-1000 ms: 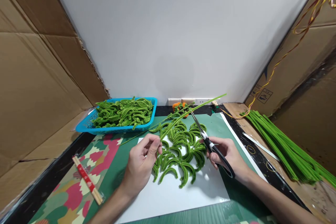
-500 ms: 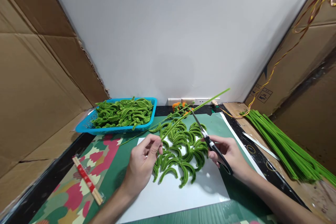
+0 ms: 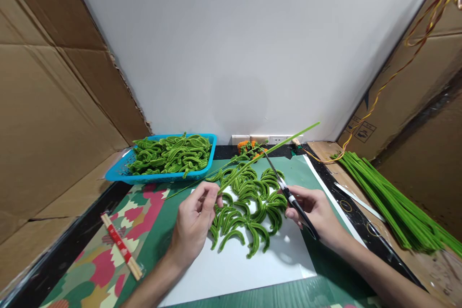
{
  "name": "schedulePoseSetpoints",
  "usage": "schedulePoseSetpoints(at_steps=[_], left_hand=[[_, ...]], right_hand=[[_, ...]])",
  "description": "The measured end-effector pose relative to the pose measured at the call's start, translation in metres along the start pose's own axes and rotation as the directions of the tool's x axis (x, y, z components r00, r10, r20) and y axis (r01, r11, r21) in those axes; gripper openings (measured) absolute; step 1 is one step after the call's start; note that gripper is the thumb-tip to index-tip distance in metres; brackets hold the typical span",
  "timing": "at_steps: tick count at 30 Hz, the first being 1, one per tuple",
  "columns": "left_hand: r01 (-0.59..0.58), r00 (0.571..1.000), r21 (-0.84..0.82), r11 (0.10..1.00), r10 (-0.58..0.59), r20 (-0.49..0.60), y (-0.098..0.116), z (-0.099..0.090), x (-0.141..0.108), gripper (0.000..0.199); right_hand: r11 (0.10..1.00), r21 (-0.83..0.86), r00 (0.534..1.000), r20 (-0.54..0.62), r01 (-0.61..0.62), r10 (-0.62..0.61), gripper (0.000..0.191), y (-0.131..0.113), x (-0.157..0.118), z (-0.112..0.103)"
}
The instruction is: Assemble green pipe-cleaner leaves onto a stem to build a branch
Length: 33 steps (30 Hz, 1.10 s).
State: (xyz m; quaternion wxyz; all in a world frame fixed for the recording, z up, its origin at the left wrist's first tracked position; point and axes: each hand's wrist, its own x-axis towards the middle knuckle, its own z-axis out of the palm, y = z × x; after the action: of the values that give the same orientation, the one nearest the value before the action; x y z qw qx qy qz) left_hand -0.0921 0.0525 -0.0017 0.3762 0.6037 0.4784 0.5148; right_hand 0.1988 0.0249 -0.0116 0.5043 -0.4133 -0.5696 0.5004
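My left hand [image 3: 198,216] pinches the lower end of a long green pipe cleaner [image 3: 288,142], which slants up to the right. In my right hand [image 3: 312,209] are black-handled scissors [image 3: 290,197], their blades pointing up and left with the tips at the pipe cleaner's middle. Whether the blades touch it I cannot tell. Beneath both hands, several short curved green pipe cleaner pieces [image 3: 258,238] lie spread over a white sheet of paper [image 3: 252,274].
A blue basket [image 3: 162,177] heaped with curled green pieces stands back left. Orange flowers [image 3: 245,146] on a green stem lie behind the paper. Long green pipe cleaners [image 3: 390,202] are bundled at right. Wrapped chopsticks [image 3: 121,246] rest at left. Cardboard [image 3: 57,106] walls the sides.
My left hand has shifted slightly left, drawing back along with the pipe cleaner's lower end. The scissors stay almost where they were.
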Motion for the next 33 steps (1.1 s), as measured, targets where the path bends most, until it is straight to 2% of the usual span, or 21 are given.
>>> schedulePoseSetpoints(at_steps=[6, 13, 18, 22, 25, 28, 33], left_hand=[[-0.044, 0.994, -0.1, 0.994, 0.034, -0.105, 0.007, 0.0, -0.001, 0.045], [0.025, 0.997, -0.18, 0.983, -0.038, -0.067, 0.013, 0.001, 0.003, 0.05], [0.04, 0.997, -0.2, 0.979, -0.053, -0.06, 0.014, 0.001, 0.005, 0.05], [0.045, 0.995, -0.198, 0.979, -0.06, -0.073, 0.014, 0.0, 0.006, 0.051], [0.074, 0.995, -0.18, 0.981, -0.083, -0.046, 0.014, -0.002, 0.004, 0.051], [0.088, 0.996, -0.168, 0.982, -0.084, 0.032, 0.013, -0.004, 0.002, 0.045], [0.066, 0.989, -0.108, 0.992, -0.05, 0.14, 0.01, -0.003, -0.002, 0.036]], right_hand=[[0.999, -0.031, 0.999, -0.033, 0.037, -0.038, 0.044, -0.002, 0.001, 0.001], [0.997, -0.067, 0.996, -0.084, 0.028, -0.033, 0.038, 0.006, 0.0, -0.001], [0.996, -0.093, 0.994, -0.107, 0.015, -0.025, 0.046, 0.007, 0.0, -0.002], [0.982, -0.183, 0.992, -0.113, 0.042, -0.064, 0.045, 0.004, 0.001, -0.003], [0.939, -0.331, 0.987, -0.094, 0.096, -0.134, 0.04, -0.001, -0.001, -0.002], [0.842, -0.501, 0.971, -0.009, 0.202, -0.239, 0.034, -0.005, -0.006, -0.001], [0.717, -0.596, 0.926, 0.141, 0.361, -0.349, 0.038, -0.004, -0.013, 0.003]])
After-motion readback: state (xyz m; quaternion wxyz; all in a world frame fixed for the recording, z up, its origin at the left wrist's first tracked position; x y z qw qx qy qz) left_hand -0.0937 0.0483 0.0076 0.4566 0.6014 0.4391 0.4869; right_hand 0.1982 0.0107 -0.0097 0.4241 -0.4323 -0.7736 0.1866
